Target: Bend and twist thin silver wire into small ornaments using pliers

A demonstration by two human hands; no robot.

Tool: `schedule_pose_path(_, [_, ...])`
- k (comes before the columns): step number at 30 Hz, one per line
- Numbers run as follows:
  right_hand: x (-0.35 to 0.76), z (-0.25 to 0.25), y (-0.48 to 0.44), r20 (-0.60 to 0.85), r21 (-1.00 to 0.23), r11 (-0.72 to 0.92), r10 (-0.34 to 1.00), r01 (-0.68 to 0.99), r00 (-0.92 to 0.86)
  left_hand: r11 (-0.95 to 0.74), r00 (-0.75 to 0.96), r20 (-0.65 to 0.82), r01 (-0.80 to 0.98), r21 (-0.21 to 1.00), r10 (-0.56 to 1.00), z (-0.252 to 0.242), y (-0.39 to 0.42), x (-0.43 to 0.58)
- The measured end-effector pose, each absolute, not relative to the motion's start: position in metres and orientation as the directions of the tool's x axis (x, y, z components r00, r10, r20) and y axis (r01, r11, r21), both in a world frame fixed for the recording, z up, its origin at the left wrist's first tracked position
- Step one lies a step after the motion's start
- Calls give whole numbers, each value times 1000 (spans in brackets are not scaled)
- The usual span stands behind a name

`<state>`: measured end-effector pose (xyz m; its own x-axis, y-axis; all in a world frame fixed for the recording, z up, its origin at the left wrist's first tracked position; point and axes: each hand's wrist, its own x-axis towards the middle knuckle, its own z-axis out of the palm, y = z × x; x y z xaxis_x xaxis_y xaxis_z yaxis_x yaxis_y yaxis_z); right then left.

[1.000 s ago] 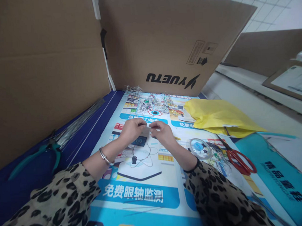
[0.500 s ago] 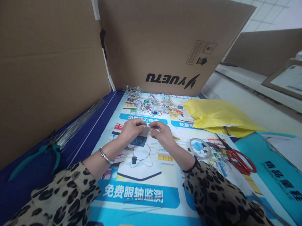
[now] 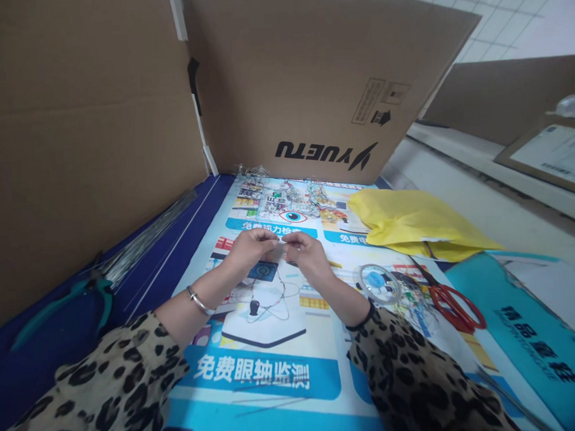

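My left hand (image 3: 251,252) and my right hand (image 3: 310,256) meet fingertip to fingertip above the middle of the printed sheet (image 3: 264,334). Both pinch closed at the end of a thin beaded string (image 3: 283,290), whose loops hang or lie just below them. What sits right between the fingertips is too small to make out. Small dark and reddish beads dot the string. A silver bangle (image 3: 200,302) circles my left wrist.
Teal-handled pliers (image 3: 88,294) and a bundle of thin wires (image 3: 148,240) lie left. To the right are a clear round dish (image 3: 379,283), red scissors (image 3: 458,306), a yellow bag (image 3: 411,219) and tangled beaded strands (image 3: 418,305). Cardboard (image 3: 319,68) stands behind.
Both hands stay pinched together in nearly the same place, with only slight finger movement. The whole view has shifted a little.
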<state>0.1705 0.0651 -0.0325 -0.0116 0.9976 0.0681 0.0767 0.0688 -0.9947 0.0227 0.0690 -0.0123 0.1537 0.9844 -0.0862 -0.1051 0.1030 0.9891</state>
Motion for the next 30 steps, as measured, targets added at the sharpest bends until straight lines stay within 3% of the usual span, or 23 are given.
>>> schedule_pose_path(30, [166,-29,61,52,-998,53,998,-35,34,119,175,-78,-236,964,981,-12,66,27])
